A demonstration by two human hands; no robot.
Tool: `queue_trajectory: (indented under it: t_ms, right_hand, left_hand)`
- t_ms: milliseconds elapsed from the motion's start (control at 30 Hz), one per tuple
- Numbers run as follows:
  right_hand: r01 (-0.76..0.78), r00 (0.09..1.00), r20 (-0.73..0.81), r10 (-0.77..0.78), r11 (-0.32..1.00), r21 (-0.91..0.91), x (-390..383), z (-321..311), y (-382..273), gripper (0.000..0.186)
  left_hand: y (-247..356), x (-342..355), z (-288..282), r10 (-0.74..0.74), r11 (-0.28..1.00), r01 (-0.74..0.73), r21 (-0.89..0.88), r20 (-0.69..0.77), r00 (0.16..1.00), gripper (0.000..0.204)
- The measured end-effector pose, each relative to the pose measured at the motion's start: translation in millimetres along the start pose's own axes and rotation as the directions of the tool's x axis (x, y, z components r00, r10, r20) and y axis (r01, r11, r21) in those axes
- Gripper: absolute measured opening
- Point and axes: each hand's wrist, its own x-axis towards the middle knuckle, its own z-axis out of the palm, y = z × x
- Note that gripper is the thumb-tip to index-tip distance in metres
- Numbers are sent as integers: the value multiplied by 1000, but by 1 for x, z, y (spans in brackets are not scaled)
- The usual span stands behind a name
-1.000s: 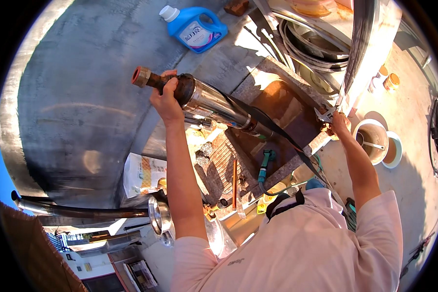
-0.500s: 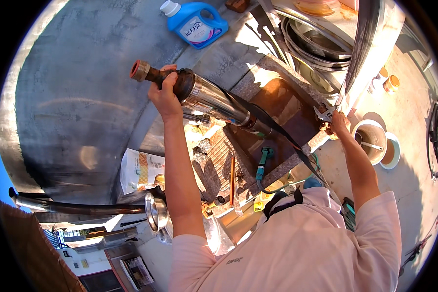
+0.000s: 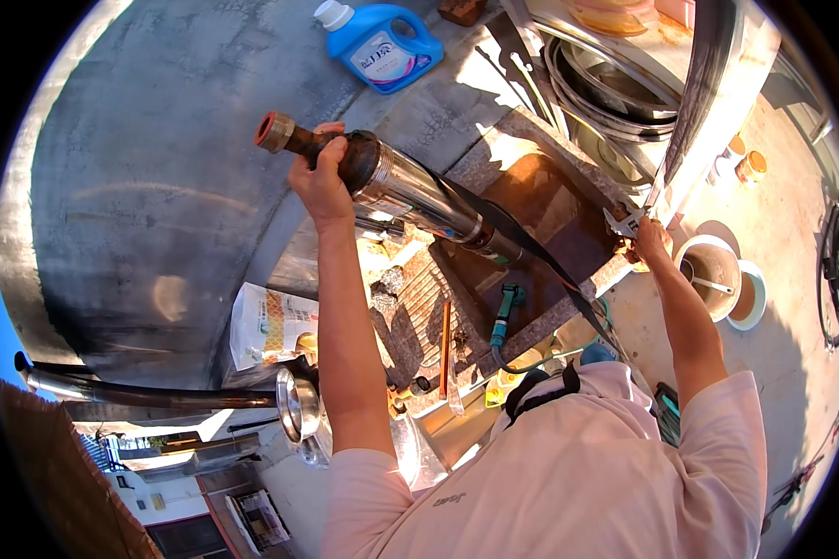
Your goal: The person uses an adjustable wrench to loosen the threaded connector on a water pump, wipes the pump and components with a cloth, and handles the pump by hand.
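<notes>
My left hand (image 3: 324, 177) grips the dark neck of a long steel cylindrical pump (image 3: 419, 205), just below its threaded end with a red ring (image 3: 272, 131). The pump slants down to the right over a stone sink (image 3: 569, 158), with a flat black strap or cable (image 3: 531, 247) along it. At the sink's right rim my right hand (image 3: 650, 240) is closed on an adjustable wrench (image 3: 625, 220); what its jaws hold, if anything, I cannot make out. A teal hose nozzle (image 3: 503, 317) lies in the sink below the pump.
A blue jug (image 3: 382, 56) sits at the top on grey concrete (image 3: 158, 140). Metal basins (image 3: 615, 112) are stacked behind the sink. A bucket (image 3: 708, 270) and several small containers stand to the right. A white bag (image 3: 270, 326) and a dark pipe (image 3: 158, 396) lie to the left.
The pump's threaded end and my left hand dipped slightly left, then shifted a little back to the right. My grip on the pump and the wrench looks the same.
</notes>
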Motion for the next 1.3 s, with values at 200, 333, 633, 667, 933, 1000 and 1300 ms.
queue_trajectory:
  t_ms: [200,333,633,667,933,1000,1300]
  right_hand:
    - [44,997,70,-40,998,-52,-14,-26,-20,34]
    - [-12,997,78,14,999,-36,-6,-22,-7,34]
    - [8,995,101,-1,998,-66,-14,-35,-17,33]
    - [7,995,97,0,998,-67,-11,-32,-13,33]
    - [22,997,72,-17,997,-79,-12,-32,-14,33]
    - [24,998,57,-19,997,-71,-11,-28,-12,32]
    - [94,995,37,-92,994,-54,-8,-12,-6,34]
  left_hand:
    - [1,-4,-2,-26,1000,26,5,-20,999,21]
    - [4,0,4,-16,1000,16,-19,-5,1000,21]
    - [1,-1,3,-17,999,16,-29,-17,1000,19]
    - [2,0,4,-20,999,20,-29,-13,1000,19]
    - [4,0,3,-25,999,25,-27,-13,1000,19]
    - [4,0,3,-3,1000,3,-25,-8,1000,19]
    - [6,-3,0,-24,1000,24,8,-13,1000,18]
